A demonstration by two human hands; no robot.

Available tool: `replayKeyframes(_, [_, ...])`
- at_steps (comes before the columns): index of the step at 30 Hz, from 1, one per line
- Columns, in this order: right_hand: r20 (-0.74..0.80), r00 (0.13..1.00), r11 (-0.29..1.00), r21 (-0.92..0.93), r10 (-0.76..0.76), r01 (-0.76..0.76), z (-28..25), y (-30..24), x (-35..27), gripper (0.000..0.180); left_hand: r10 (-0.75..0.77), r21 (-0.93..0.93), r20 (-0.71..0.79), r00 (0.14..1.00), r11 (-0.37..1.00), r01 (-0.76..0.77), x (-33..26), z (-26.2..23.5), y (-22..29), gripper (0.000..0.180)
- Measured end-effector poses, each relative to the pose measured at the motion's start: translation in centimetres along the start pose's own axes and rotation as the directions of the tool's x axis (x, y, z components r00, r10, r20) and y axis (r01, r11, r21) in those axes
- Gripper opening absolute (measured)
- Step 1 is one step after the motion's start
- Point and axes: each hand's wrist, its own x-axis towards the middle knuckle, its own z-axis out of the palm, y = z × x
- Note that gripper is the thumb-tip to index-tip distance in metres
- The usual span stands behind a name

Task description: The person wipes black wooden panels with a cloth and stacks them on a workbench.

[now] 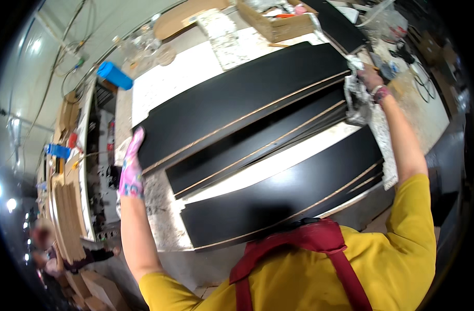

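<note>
The left hand [131,168], in a pink glove with a pattern on it, is at the left end of the top board [237,98]. Its fingers are out straight and close together, flat along that end, so the hand is not closed up. The right hand [370,78] is at the other end of the same board, touching a crumpled grey and white rag [357,98]. Its fingers are partly hidden, so I cannot tell if it is holding the rag tight. The top board is long and black, with a thin brown edge on the near side, and it lies between the two hands. Just below it are some middle boards [206,166], black too, stacked with their edges showing. Nearer the person's body is a low board [320,171], also black, with more black edges under its right side. They all lie on a spotty pale table [164,212]. A blue bottle [115,75] is by the table's far left corner, and an open brown box [291,33] full of bits is at the back. The person has a yellow shirt [294,280] and a dark red apron [314,236]. Far off to the left, another person [94,254] shows in dark clothes, near tall brown sheets [66,223].
</note>
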Motion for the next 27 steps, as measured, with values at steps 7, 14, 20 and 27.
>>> replayKeyframes(7, [-0.303,0.951,0.986,0.165,0.062,-0.012,-7.8,-17.5,-4.4,0.039,0.226,0.02,-0.06,0.972,0.974,-0.225,-9.6,-1.3,-9.3,0.041])
replayKeyframes(14, [0.33,0.399,0.491,0.271,-0.856,0.828,0.6,-37.4,-19.0,0.043,0.447,0.346,-0.01,0.894,0.841,-0.416,-14.2,-5.2,-19.0,0.038])
replayKeyframes(20, [0.058,0.99,0.992,0.003,-0.126,0.126,0.5,-21.6,-8.5,0.036,-0.034,0.004,-0.354,0.935,0.999,0.037,-19.5,-4.2,-15.2,0.042])
replayKeyframes(27, [0.031,1.0,0.999,0.053,-0.004,0.002,-5.8,-26.6,-10.3,0.044,-0.158,-0.21,-0.368,0.916,0.974,0.083,-23.0,-7.5,-14.8,0.041])
